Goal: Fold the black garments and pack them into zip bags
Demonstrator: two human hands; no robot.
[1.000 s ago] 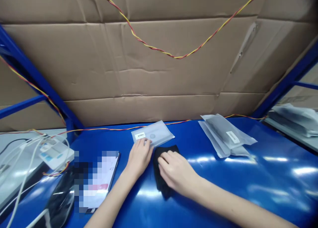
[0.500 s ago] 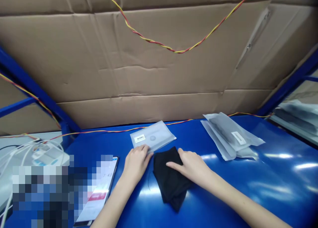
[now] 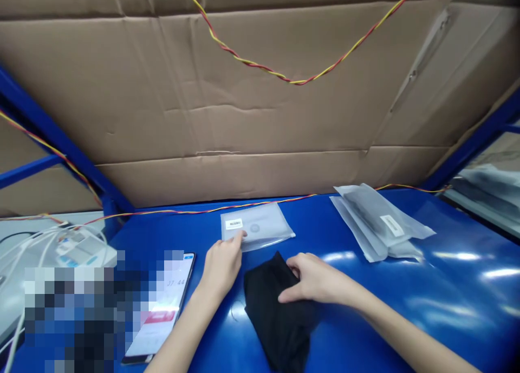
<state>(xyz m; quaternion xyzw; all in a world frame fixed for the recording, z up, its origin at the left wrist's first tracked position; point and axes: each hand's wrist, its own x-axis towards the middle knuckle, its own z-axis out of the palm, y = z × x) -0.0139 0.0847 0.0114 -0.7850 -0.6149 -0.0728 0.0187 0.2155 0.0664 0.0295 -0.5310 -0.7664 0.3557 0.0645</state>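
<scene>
A folded black cloth lies on the blue table, its lower end running to the bottom edge of the view. My right hand grips its upper right part between thumb and fingers. Beyond the cloth is a flat, frosted plastic bag with a white barcode label and a round mark. My left hand rests at the bag's near left edge, index finger stretched onto it and the other fingers curled; whether it pinches the bag is hidden.
Several frosted bags, one with a dark item inside, lie at the back right. A lit phone is left of my left arm. White cables lie at the far left. Cardboard stands behind the blue table.
The bag has turned and shifted slightly right. The black cloth has been drawn nearer and lifted a little at its upper edge by my right hand. My left index finger now reaches onto the bag.
</scene>
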